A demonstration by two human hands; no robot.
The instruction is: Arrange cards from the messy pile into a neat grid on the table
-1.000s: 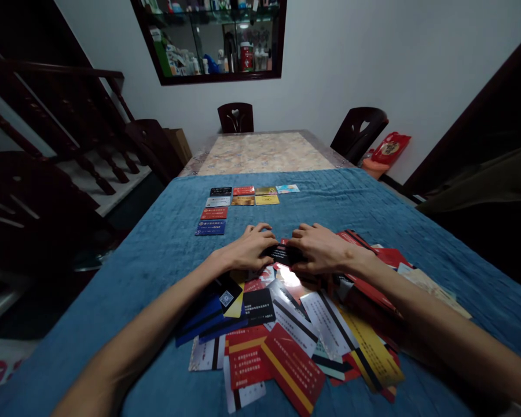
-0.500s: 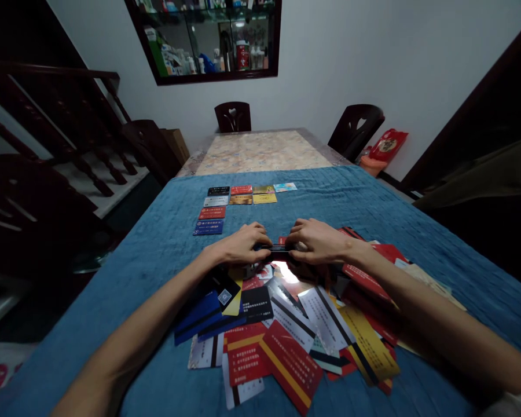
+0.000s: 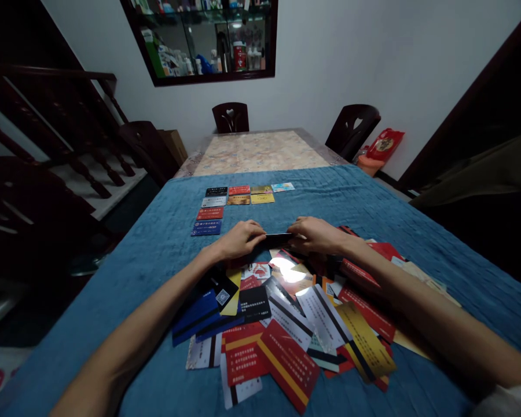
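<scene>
Between my two hands a dark card is held almost edge-on, so its face hardly shows. My left hand is closed on its left end, thumb and fingers pinching. At its right end my right hand grips it in the same way. Below and around the hands spreads a loose pile of overlapping cards, among them a red card, a gold card, a silver card and a blue card. A bright glare lies on the pile just under the held card.
Beyond my left hand, several cards lie in neat rows, with a blue card nearest and a black card at the back. A blue cloth covers the near table. Dark chairs stand around it; a red bag is at right.
Both hands have risen slightly with the dark card, and it has tipped so its printed face no longer shows. More of the pile beneath is visible.
</scene>
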